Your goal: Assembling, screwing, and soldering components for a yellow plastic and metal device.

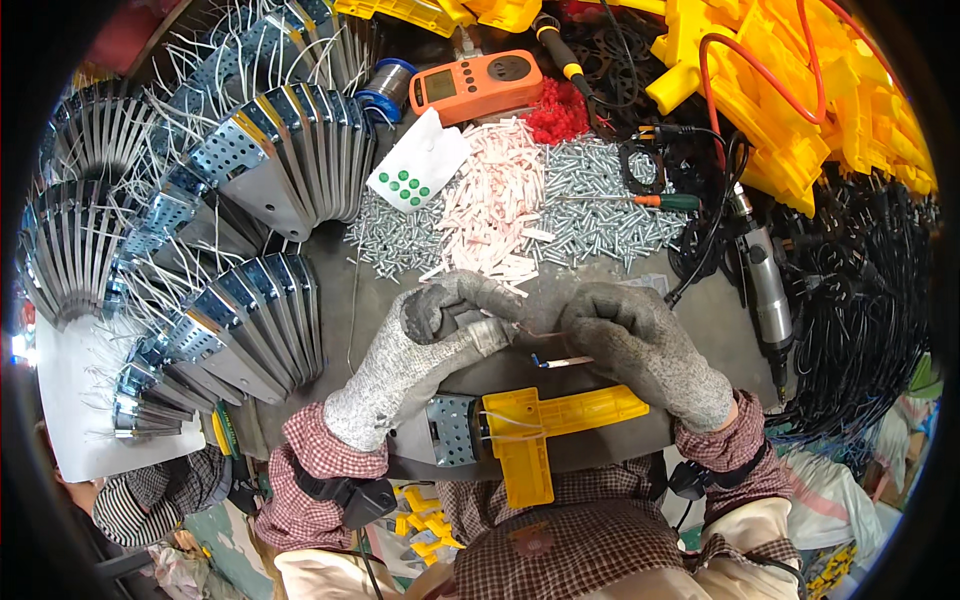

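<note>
Both hands wear grey work gloves. My left hand [450, 322] is closed, its thumb and forefinger pinching one end of a thin brownish wire [542, 333]. The wire spans the small gap to my right hand [632, 338], whose curled fingers close on its other end. Below that wire, a short white lead with a blue tip [562, 362] sticks out from under my right fingers; how it is held there is hidden. Near the table's front edge, below both hands, lies a yellow plastic T-shaped handle part [522, 448]. Its left side meets a perforated metal blade plate [455, 432].
Fanned metal blades [290, 165] with white wires crowd the left. Ahead lie loose screws [615, 205], pale pink sleeves [490, 200], an orange meter [478, 85] and a solder spool [387, 90]. Yellow housings [780, 100], a power screwdriver [765, 290] and black cables [860, 300] fill the right.
</note>
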`<state>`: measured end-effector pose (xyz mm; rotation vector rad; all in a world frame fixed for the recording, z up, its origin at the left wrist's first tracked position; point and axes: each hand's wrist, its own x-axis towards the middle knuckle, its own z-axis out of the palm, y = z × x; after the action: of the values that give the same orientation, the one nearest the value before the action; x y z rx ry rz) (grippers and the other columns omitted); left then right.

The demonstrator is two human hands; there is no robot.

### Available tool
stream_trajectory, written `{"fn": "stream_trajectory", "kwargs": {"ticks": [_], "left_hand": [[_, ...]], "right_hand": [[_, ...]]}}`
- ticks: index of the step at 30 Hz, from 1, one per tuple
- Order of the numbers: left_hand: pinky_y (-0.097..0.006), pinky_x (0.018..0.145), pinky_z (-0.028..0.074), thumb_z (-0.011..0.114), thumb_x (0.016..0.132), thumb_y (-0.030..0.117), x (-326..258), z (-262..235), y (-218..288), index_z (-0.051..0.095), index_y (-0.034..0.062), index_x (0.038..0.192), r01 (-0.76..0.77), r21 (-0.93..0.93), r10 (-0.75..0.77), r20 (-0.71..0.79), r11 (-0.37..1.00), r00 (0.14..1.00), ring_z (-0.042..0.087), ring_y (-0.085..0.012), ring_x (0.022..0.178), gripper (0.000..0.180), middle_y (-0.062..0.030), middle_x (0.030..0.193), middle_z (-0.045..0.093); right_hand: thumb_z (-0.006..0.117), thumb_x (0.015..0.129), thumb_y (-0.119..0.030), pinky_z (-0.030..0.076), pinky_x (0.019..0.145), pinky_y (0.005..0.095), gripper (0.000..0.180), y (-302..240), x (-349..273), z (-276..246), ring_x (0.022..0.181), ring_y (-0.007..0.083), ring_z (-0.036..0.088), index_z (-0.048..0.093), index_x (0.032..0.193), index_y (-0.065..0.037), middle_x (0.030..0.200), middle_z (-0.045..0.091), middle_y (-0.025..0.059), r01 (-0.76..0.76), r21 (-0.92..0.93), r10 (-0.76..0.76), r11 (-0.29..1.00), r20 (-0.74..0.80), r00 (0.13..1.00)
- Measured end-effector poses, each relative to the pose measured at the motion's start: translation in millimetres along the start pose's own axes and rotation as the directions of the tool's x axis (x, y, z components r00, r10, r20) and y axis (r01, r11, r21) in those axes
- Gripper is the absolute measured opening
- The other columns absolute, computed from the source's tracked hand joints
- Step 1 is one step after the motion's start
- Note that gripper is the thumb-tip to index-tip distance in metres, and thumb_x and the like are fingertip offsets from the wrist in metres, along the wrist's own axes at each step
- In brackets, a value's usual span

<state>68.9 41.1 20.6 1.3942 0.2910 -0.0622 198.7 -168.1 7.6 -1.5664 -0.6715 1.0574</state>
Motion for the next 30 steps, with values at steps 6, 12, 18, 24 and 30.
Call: {"fn": "stream_trajectory", "kwargs": {"ticks": [6, 12, 18, 24, 30], "left_hand": [[-0.030, 0.089, 0.050, 0.077, 0.090, 0.011, -1.8, 12.7, 4.8, 0.070, 0.0010, 0.100, -0.169, 0.191, 0.180, -0.042, 0.967, 0.983, 0.063, -0.0147, 0.095, 0.016, -0.0058, 0.099, 0.067], [-0.031, 0.076, 0.049, 0.076, 0.086, 0.001, -2.0, 21.8, -2.2, 0.075, 0.0006, 0.102, -0.346, 0.571, 0.468, -0.076, 0.744, 0.881, 0.061, -0.0167, 0.083, 0.015, -0.0058, 0.091, 0.066], [-0.030, 0.074, 0.050, 0.077, 0.085, -0.001, 1.7, 25.8, -2.8, 0.075, 0.0003, 0.100, -0.397, 0.462, 0.452, -0.009, 0.793, 0.892, 0.064, -0.0167, 0.085, 0.016, -0.0084, 0.091, 0.067], [-0.030, 0.087, 0.050, 0.075, 0.090, 0.004, 12.9, 36.7, -4.5, 0.054, 0.0039, 0.127, -0.332, 0.213, 0.336, 0.017, 0.919, 0.942, 0.058, -0.0139, 0.102, 0.043, -0.0078, 0.118, 0.057], [-0.028, 0.085, 0.045, 0.069, 0.099, 0.024, 2.2, 10.9, 1.2, 0.056, 0.0059, 0.107, 0.011, 0.424, -0.049, 0.079, 0.906, 0.996, 0.052, -0.0101, 0.092, 0.024, 0.0011, 0.094, 0.056]], "right_hand": [[0.053, 0.102, -0.019, 0.045, 0.064, 0.0306, 0.022, -3.0, -0.5, -0.3, 0.072, 0.0109, 0.052, 0.066, 0.099, -0.002, 0.078, 0.056, 0.0032, 0.000, 0.081, 0.002, 0.997, -0.018, 1.000], [0.058, 0.102, -0.019, 0.047, 0.068, 0.0338, 0.019, -1.6, 3.4, 0.7, 0.075, 0.0206, 0.060, 0.067, 0.102, -0.002, 0.082, 0.063, 0.0089, 0.345, -0.212, -0.363, 0.915, -0.052, 0.931], [0.055, 0.102, -0.012, 0.052, 0.082, 0.0380, 0.028, -1.2, 2.1, -5.4, 0.090, 0.0291, 0.068, 0.055, 0.128, -0.003, 0.102, 0.067, 0.0144, 0.425, -0.345, -0.437, 0.837, 0.047, 0.898], [0.035, 0.104, -0.001, 0.053, 0.094, 0.0308, 0.037, -9.3, 1.8, 3.6, 0.107, 0.0200, 0.068, 0.045, 0.139, 0.002, 0.127, 0.064, 0.0183, 0.408, -0.116, -0.416, 0.905, -0.049, 0.908], [0.039, 0.100, 0.000, 0.053, 0.088, 0.0427, 0.031, 2.2, 5.6, -4.0, 0.101, 0.0353, 0.067, 0.058, 0.125, -0.001, 0.111, 0.067, 0.0184, 0.506, -0.536, -0.599, 0.676, 0.002, 0.801]]}}
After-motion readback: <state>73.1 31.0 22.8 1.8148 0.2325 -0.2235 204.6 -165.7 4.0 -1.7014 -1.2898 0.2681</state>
